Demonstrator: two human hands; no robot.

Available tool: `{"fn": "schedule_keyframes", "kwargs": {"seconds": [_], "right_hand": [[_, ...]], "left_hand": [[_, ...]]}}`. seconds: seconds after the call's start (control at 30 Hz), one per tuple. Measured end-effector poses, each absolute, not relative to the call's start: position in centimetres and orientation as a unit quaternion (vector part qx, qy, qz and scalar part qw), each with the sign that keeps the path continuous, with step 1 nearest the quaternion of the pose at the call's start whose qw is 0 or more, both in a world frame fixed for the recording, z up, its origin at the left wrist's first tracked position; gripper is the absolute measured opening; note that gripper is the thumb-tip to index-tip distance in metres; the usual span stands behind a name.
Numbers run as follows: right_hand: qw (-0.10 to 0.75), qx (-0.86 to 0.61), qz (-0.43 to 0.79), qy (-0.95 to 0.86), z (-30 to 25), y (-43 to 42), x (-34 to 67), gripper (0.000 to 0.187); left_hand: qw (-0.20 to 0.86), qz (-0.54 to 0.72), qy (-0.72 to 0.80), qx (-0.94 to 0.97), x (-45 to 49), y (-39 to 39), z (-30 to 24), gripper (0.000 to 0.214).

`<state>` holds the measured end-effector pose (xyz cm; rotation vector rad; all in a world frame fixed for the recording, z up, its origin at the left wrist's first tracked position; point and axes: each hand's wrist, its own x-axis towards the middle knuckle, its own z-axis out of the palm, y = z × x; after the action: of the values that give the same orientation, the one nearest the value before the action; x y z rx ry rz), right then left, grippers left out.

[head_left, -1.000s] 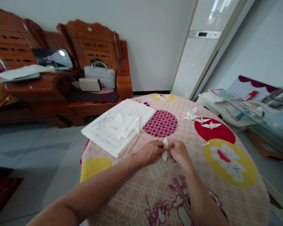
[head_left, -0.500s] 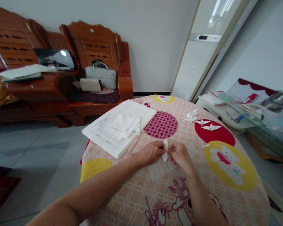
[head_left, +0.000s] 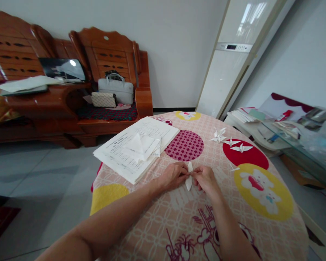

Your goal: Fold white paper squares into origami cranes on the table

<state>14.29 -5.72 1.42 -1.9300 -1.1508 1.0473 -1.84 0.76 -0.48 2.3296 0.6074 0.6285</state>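
The paper point(head_left: 189, 183), a small white piece folded to a narrow strip with pointed ends, stands on end near the middle of the table point(head_left: 141, 232). It sits between the two hands, which meet over it. The left hand point(head_left: 174, 175) comes in from the table's left edge and its fingertips close on the paper's left side. The right hand point(head_left: 205, 178) closes on the right side, thumb and forefinger pinched at the paper's waist. Both hands are clamped on it, knuckles low on the cloth. One tip of the paper shows above the fingers and the other hangs below them, touching the cloth.

Near the far left edge lies a stack point(head_left: 136, 148) of printed sheets, with a loose folded sheet on top. Toward the far right edge, well apart from the hands, stand white cranes point(head_left: 241, 148). A smaller crane point(head_left: 234, 168) lies just right of the right hand.
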Motion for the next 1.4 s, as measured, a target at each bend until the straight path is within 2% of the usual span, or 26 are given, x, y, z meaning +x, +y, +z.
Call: {"fn": "schedule_keyframes", "kwargs": {"seconds": [0.13,0.23,0.3,0.4,0.7,0.83,1.03,1.23,1.4], "right_hand": [[0.331,-0.736,0.409,-0.427,1.1,-5.2,14.2,0.007],[0.341,-0.732,0.407,-0.427,0.8,-5.2,14.2,0.004],[0.345,-0.730,0.407,-0.427,0.8,-5.2,14.2,0.004],[0.347,-0.728,0.409,-0.426,1.0,-5.3,14.1,0.006],[0.360,-0.716,0.425,-0.421,1.3,-5.6,14.0,0.008],[0.362,-0.692,0.452,-0.432,1.2,-5.7,14.4,0.005],[0.373,-0.628,0.474,-0.492,1.1,-6.2,15.4,0.025],[0.451,-0.575,0.532,-0.429,1.5,-6.5,14.8,0.025],[0.487,-0.555,0.568,-0.365,1.5,-6.5,14.3,0.024]], "left_hand": [[0.353,0.254,0.312,0.845,-1.1,0.8,-0.8,0.011],[0.332,0.275,0.374,0.821,-0.6,0.7,-0.7,0.003],[0.305,0.293,0.405,0.811,-0.5,0.7,-0.6,0.021],[0.295,0.286,0.401,0.819,-0.5,0.6,-0.3,0.032],[0.326,0.263,0.384,0.823,-0.6,0.5,0.5,0.006],[0.352,0.267,0.384,0.811,-0.7,0.5,0.4,0.013],[0.456,0.276,0.358,0.766,-1.0,1.3,0.3,0.022],[0.666,0.227,0.302,0.644,-1.6,1.2,0.9,0.044],[0.734,0.231,0.300,0.564,-1.5,0.6,1.1,0.045]]}}
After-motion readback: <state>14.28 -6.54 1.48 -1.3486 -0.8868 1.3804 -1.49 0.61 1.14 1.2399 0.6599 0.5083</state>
